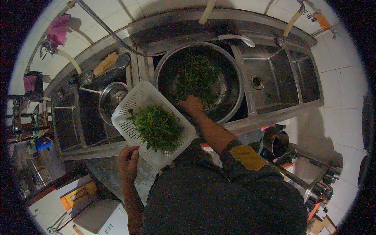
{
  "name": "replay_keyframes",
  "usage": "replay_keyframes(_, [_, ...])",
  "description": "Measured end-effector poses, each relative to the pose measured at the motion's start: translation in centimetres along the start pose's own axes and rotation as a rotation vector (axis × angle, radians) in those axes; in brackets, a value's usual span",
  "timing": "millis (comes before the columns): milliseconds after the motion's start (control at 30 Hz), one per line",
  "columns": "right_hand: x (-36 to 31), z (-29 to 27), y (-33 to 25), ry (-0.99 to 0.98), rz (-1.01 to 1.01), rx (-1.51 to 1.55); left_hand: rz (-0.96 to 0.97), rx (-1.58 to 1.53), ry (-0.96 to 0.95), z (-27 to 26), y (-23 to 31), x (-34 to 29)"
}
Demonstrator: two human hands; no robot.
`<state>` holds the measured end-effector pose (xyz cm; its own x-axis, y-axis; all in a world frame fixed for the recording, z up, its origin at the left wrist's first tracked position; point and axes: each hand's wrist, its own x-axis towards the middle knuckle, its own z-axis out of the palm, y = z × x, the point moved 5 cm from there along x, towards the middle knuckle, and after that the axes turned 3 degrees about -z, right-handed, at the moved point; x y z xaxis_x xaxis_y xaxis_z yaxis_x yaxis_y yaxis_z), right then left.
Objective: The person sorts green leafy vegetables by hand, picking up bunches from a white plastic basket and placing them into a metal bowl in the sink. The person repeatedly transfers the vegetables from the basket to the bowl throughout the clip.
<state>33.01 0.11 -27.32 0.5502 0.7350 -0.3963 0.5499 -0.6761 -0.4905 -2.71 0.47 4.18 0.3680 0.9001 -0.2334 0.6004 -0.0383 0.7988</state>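
Observation:
A large round metal basin (pixel 239 94) stands in the sink, with dark leafy greens (pixel 197 74) in water inside it. My right hand (pixel 192 106) reaches over the near rim, its fingers closed at the lower edge of these greens. Left of the basin, a white perforated plastic basket (pixel 135 96) lies at a slant across the sink's front edge, its near end close to my body. A pile of greens (pixel 156 127) fills its middle. My left hand (pixel 128 159) is curled beside the basket's left edge; whether it grips anything is hidden.
A metal pan (pixel 113 96) sits in the left sink bowl, near a brush (pixel 105 64). A pale spout (pixel 237 38) is behind the basin. To the right is a sink bowl with a drain (pixel 257 81). A dark pot (pixel 275 141) stands below the counter, and a white box (pixel 103 217) at lower left.

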Motion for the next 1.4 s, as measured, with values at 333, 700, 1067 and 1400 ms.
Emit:
replay_keyframes(333, [-1.1,-5.5,1.0,-0.310,0.097,0.870,0.035,-0.128,-0.046,0.4,-0.5,0.7])
replay_keyframes(700, [-13.8,-19.9,-3.6,-0.038,-0.422,0.827,0.013,-0.449,-0.137,2.3,-1.2,2.3])
replay_keyframes(1067, [-26.3,-17.5,-14.4,-0.627,-0.292,0.885,-0.092,-0.790,-0.123,4.3,2.4,5.7])
replay_keyframes(1400, [-27.0,-15.9,-18.3,-0.597,-0.327,0.980,-0.071,-0.817,-0.003,3.3,2.1,3.1])
